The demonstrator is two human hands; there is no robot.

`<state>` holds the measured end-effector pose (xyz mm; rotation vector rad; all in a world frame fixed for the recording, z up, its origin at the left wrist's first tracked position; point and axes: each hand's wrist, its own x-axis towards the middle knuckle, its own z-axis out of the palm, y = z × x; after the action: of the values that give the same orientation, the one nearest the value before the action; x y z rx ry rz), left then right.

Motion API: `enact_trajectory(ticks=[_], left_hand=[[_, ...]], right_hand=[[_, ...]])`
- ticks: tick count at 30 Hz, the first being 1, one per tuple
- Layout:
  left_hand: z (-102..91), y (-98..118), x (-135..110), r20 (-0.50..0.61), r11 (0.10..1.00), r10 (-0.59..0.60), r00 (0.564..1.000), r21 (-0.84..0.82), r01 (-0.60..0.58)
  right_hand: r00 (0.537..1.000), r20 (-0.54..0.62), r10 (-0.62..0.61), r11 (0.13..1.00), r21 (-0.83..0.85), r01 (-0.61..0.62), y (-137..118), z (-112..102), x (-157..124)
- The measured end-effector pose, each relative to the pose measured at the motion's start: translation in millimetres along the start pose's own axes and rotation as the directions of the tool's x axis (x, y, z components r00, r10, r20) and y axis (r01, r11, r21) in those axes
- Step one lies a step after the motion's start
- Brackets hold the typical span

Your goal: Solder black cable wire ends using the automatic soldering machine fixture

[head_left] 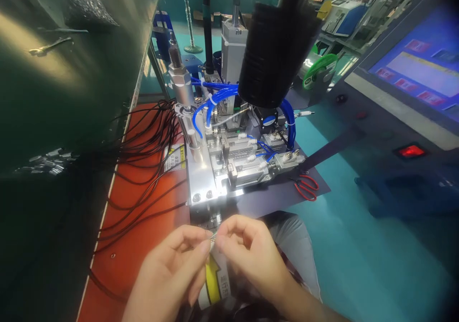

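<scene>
My left hand point(175, 262) and my right hand point(249, 250) meet fingertip to fingertip just in front of the machine point(204, 169). Thumb and forefinger are pinched on each hand. Thin, pale strands like wire ends point(213, 237) show between the two pinches; they are too small to make out clearly. Below the fingers is a label with a yellow arrow point(213, 283), partly covered by my hands. The machine has bright metal blocks and a bundle of blue air hoses point(224, 94).
Black cables point(150, 159) fan across the orange surface at left. On the green tabletop point(46, 226) lie small metal pieces point(53, 161), a wrench-like tool point(50, 47) and a bag of parts point(89, 8). Red-handled scissors point(306, 187) lie right; a screen point(423, 68) stands beyond. A dark cylinder point(268, 54) hangs overhead.
</scene>
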<state>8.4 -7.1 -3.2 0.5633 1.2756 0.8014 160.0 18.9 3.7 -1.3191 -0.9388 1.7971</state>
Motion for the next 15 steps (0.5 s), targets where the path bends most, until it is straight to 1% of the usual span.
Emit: enact_trajectory(ticks=[7,11,13,15], left_hand=[[-2.8,-1,-1,0.022,1.0,-0.012,1.0,-0.022,0.013],[-2.9,-3,-2,0.029,0.999,-0.011,1.0,-0.034,0.012],[-2.3,-3,-2,0.026,0.999,-0.006,1.0,-0.039,0.007],[-1.9,-4,-1,0.018,0.999,-0.004,1.0,-0.039,0.004]], right_hand=[[0.996,0.018,0.086,0.989,0.118,-0.088,1,1,2],[0.995,0.034,0.096,0.988,0.12,-0.1,6,1,2],[0.999,-0.016,0.031,0.998,0.054,-0.03,11,2,1],[0.995,-0.068,-0.079,0.996,-0.048,0.076,14,3,-2]])
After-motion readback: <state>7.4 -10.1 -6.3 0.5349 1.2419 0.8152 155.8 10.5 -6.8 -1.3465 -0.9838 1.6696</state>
